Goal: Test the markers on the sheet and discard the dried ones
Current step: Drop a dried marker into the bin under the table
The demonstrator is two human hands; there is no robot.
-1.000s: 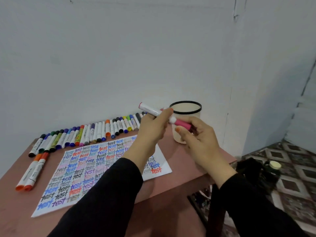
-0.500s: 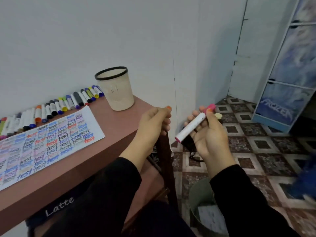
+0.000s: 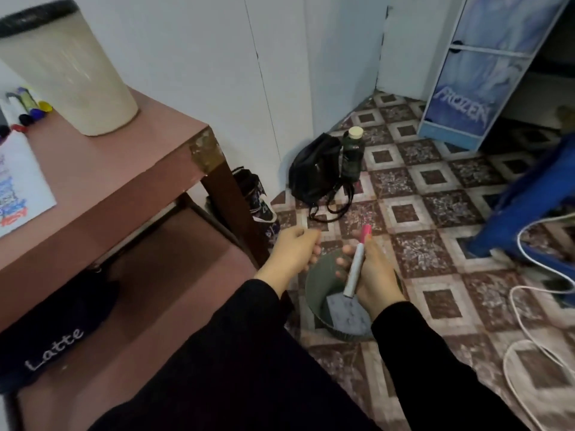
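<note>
Marker (image 3: 355, 269) (white barrel, pink cap) gripped by right hand (image 3: 371, 276); left hand (image 3: 294, 251) loosely curled.

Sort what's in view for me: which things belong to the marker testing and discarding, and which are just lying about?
Part of the job:
- pink-capped marker held in the right hand
- grey bin on the floor under it
- test sheet
- markers on the table
- left hand, loosely curled

Just lying about:
- beige cup
- black backpack
- bottle
- white cable
</note>
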